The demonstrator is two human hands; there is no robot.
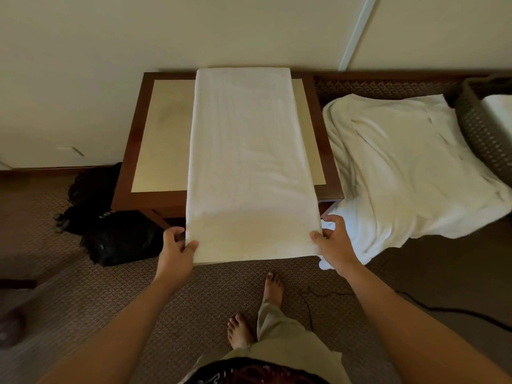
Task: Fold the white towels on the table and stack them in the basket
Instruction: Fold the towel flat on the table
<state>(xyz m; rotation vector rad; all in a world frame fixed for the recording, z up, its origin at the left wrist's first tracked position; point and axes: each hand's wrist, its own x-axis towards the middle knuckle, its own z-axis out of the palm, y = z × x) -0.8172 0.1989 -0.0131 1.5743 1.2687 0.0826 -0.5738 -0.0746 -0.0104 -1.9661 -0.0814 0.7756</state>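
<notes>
A long white towel (246,151) lies lengthwise over the small brown table (163,134), its near end hanging past the front edge. My left hand (177,250) pinches the towel's near left corner. My right hand (333,245) grips the near right corner. A heap of loose white towels (410,167) lies to the right of the table. At the far right stands a woven dark basket (482,128) with something white (498,109) inside it.
Black bags (110,225) sit on the carpet left of the table. A black cable (443,309) runs over the floor at the right. My bare feet (257,309) stand in front of the table. A wall is right behind it.
</notes>
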